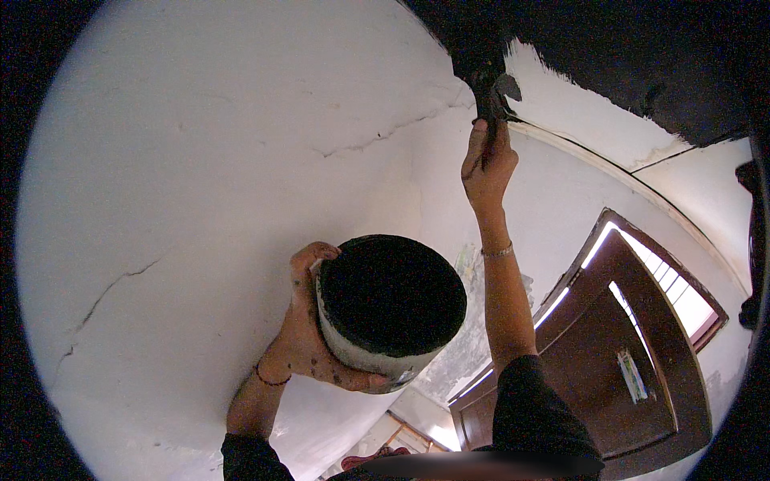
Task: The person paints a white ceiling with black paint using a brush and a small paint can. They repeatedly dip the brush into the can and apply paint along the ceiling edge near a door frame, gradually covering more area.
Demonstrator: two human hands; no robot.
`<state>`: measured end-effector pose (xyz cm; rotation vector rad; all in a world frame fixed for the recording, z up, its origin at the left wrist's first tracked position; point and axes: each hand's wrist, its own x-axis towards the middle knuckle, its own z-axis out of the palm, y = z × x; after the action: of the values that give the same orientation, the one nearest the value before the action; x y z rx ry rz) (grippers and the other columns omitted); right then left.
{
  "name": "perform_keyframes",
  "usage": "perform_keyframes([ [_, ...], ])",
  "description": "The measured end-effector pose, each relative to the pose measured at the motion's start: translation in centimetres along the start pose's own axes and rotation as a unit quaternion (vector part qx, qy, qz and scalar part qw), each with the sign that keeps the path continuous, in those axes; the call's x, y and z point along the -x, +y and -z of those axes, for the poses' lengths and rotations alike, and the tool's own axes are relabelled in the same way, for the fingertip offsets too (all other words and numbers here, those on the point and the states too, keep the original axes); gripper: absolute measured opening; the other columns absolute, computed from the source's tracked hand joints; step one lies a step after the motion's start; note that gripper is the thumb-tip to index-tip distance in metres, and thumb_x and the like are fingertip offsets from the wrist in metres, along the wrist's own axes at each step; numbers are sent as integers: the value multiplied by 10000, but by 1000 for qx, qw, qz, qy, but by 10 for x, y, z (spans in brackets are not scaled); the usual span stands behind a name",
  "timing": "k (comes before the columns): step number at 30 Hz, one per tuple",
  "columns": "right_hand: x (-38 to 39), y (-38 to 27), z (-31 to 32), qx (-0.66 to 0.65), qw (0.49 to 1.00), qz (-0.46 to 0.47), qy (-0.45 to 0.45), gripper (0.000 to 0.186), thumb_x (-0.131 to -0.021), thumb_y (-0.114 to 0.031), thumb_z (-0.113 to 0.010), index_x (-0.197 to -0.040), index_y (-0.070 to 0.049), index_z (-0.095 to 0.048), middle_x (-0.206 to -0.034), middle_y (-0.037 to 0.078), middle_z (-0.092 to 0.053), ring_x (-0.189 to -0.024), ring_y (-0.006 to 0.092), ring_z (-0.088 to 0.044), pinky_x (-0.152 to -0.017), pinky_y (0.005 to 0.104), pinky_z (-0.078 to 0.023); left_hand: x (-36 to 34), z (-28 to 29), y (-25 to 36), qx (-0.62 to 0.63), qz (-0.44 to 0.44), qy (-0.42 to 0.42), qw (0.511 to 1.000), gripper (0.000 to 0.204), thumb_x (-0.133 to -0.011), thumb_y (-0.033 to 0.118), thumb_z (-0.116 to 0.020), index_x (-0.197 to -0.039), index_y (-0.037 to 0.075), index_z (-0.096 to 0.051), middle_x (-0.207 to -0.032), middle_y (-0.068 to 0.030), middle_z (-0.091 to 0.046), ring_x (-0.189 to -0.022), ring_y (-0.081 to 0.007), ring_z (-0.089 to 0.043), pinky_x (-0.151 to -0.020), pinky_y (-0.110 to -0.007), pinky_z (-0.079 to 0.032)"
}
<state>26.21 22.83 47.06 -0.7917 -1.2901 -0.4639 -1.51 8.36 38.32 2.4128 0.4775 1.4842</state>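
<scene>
My left hand point(303, 329) is wrapped round the side of a pale round paint tub point(361, 357), its fingers at the rim and lower side. Inside, the tub looks solid black, and I cannot tell how deep the black paint point(393, 297) lies. Dark specks dot this hand. Higher up, my right hand point(491, 170) grips the handle of a black-coated paintbrush point(484, 92) with the arm stretched upward. The brush head is up at the edge of the black-painted ceiling point(642, 60); its bristles merge with the black there, so contact is hard to tell.
A white wall point(200, 160) with cracks stands to the left. Unpainted ceiling point(553, 80) borders the black with a ragged edge. At lower right is a brown wooden door point(589, 353) beside a bright barred window point(674, 284). A dark object point(750, 240) shows at the right rim.
</scene>
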Motion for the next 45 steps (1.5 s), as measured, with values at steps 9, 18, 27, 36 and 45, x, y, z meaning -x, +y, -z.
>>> perform_keyframes([
  [9, -1, 151, -8, 221, 972, 23, 78, 280, -972, -237, -514, -817, -9, -561, -594, 172, -582, -503, 350, -565, -490, 433, -432, 0, -1, -45, -45, 9, -47, 998, 1359, -335, 437, -937, -1337, 67, -97, -1250, -121, -351, -1169, -290, -423, -989, -443, -371],
  [18, -7, 144, -27, -64, 974, -195, 100, 309, -987, -265, -536, -740, -80, -516, -544, -47, -401, -413, 54, -342, -378, 245, -246, 2, -1, -58, -20, 10, -2, 1000, 1206, -392, 412, -891, -1281, 61, -155, -1213, -123, -385, -1135, -286, -448, -965, -431, -387],
  [27, -26, -12, -10, -15, 998, 46, 29, 251, -979, -235, -518, -867, -12, -540, -591, 65, -524, -409, 154, -419, -395, 314, -347, 9, 3, -61, 0, 20, 16, 1000, 1053, -450, 388, -845, -1224, 55, -213, -1176, -126, -420, -1102, -282, -473, -942, -419, -403],
  [36, -25, 91, 1, 248, 963, 101, 31, 188, -958, -200, -527, -891, -25, -544, -535, 188, -564, -457, 362, -573, -419, 448, -432, 7, 6, -58, 19, 13, 17, 1000, 902, -507, 363, -798, -1167, 49, -270, -1139, -129, -454, -1069, -278, -498, -918, -407, -419],
  [45, 29, 135, 10, 369, 930, 0, 3, 229, -957, -224, -520, -813, -48, -490, -477, 163, -534, -403, 361, -551, -380, 454, -429, 8, -3, -54, 47, -9, -22, 999, 753, -564, 339, -752, -1110, 42, -328, -1102, -132, -488, -1035, -275, -523, -895, -395, -436],
])
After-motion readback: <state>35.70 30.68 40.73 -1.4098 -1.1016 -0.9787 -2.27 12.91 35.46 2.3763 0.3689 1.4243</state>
